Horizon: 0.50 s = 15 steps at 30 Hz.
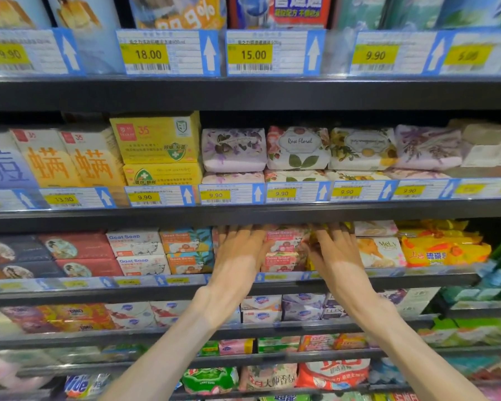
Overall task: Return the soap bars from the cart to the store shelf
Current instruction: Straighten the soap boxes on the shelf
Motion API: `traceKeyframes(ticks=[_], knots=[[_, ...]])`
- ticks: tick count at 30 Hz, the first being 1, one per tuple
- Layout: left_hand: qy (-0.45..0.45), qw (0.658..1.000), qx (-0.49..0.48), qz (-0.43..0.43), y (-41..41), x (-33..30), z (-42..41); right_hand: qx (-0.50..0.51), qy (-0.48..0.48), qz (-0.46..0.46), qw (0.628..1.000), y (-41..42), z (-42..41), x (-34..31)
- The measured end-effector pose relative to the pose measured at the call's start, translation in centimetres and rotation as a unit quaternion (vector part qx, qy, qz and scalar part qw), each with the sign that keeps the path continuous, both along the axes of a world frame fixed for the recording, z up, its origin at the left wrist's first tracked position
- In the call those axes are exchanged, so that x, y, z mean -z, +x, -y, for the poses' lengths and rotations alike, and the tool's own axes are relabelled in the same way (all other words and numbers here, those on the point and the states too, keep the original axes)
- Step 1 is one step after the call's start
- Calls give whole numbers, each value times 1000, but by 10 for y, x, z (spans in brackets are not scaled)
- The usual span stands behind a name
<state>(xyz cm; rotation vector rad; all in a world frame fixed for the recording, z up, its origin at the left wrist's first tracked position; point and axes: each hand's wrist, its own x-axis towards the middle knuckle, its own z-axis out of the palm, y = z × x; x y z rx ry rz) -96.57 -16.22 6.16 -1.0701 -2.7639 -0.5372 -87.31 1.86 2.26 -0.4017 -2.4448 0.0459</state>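
Both our bare forearms reach up from the bottom of the view toward a store shelf (243, 287) packed with soap. Our left hand (239, 250) lies flat with its fingers stretched forward into the shelf, pressed against the left side of a stack of pink Goat Soap boxes (282, 250). Our right hand (334, 250) lies on the other side of that stack, fingers also extended and loosely spread, touching the boxes and a yellow packet (315, 241) just beside them; the fingertips of both hands go under the shelf edge above, so we cannot tell whether they curl around anything. The stack sits between our two hands, two boxes high, labels facing us. To the left of it stand orange Goat Soap boxes (185, 250) and white Goat Soap boxes (138, 253), and to the right a MeLy soap box (381, 251). On the shelf above sit floral wrapped bars, among them one marked Rose Floral (298, 147), with yellow price tags (216, 195) along the rail.
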Motion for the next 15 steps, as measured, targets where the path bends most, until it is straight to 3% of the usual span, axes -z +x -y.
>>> traceKeyframes(ticks=[15], knots=[[12,999,-8,-49,-4,11,-1,5,-13,20,1000,-3,-2,-1]])
